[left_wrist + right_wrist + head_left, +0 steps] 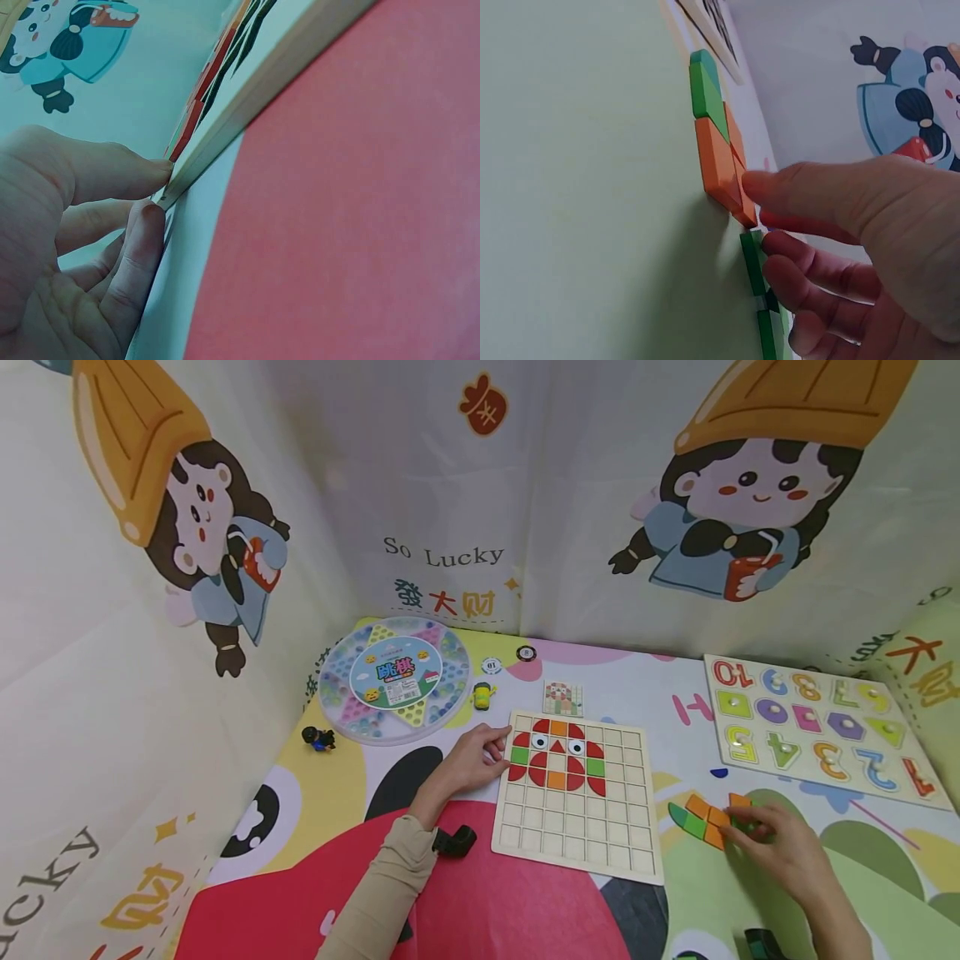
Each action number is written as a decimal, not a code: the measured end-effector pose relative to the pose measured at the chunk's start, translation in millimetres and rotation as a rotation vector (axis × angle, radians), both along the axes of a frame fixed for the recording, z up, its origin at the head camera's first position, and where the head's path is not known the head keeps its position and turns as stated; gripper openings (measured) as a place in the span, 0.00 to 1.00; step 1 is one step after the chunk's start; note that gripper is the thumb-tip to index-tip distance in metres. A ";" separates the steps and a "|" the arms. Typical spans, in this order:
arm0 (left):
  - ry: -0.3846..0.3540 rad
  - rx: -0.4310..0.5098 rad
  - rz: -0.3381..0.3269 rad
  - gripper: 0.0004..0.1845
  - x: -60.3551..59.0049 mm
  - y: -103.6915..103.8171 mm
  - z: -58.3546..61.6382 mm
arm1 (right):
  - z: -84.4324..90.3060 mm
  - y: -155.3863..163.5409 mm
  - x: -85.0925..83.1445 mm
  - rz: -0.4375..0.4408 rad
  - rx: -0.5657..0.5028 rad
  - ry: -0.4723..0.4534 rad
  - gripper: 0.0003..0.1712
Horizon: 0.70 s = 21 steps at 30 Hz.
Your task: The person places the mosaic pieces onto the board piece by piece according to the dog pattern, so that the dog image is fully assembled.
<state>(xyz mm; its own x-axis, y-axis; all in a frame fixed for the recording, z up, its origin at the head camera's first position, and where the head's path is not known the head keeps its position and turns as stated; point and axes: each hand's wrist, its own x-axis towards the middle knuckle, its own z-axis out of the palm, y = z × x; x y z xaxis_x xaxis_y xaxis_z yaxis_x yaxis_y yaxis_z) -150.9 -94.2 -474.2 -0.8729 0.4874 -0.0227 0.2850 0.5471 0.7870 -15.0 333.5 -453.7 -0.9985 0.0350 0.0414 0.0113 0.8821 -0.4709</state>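
The left edge of the pale wooden gridded board [577,832], laid on the patterned tabletop [517,902], is pinched between thumb and fingers by the left hand [472,762], probably so that sliding is prevented. Loose orange and green flat tiles [697,807] are clustered to its right, seemingly for easy reach, and are met by the thumb of the right hand [783,845], whose grip cannot be told as closed or not. A small printed card [562,699] is placed by the far edge, presumably for consulting.

The left forearm [388,893] is stretched forward, the left grip [470,760] pinched between thumb [112,172] and fingers [133,277]; the right grip [783,843] is held thumb extended, fingers [821,274] loosely bent.
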 end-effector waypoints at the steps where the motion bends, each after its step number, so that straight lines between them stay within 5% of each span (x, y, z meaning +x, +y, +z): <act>1: 0.002 -0.001 0.000 0.32 -0.2 0.4 -0.2 | -0.3 -0.3 0.1 0.003 -0.008 -0.002 0.16; 10: 0.007 -0.005 -0.004 0.32 -0.8 0.7 -0.3 | -1.5 -7.2 2.6 -0.025 -0.025 0.078 0.15; 15: 0.010 -0.010 -0.004 0.32 -0.8 0.0 0.8 | -8.7 -22.6 -1.9 0.101 -0.114 0.237 0.15; 21: 0.011 -0.016 -0.004 0.32 -0.3 0.4 1.0 | -11.5 -31.2 -4.3 0.174 -0.068 0.235 0.14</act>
<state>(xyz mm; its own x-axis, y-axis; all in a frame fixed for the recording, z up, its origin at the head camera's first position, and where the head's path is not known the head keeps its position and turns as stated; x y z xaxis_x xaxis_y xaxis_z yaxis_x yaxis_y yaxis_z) -151.2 -93.8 -473.2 -0.8711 0.4908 -0.0204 0.2963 0.5581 0.7750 -19.2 302.2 -465.2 -0.9529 -0.1254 0.2760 -0.2539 0.8275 -0.5007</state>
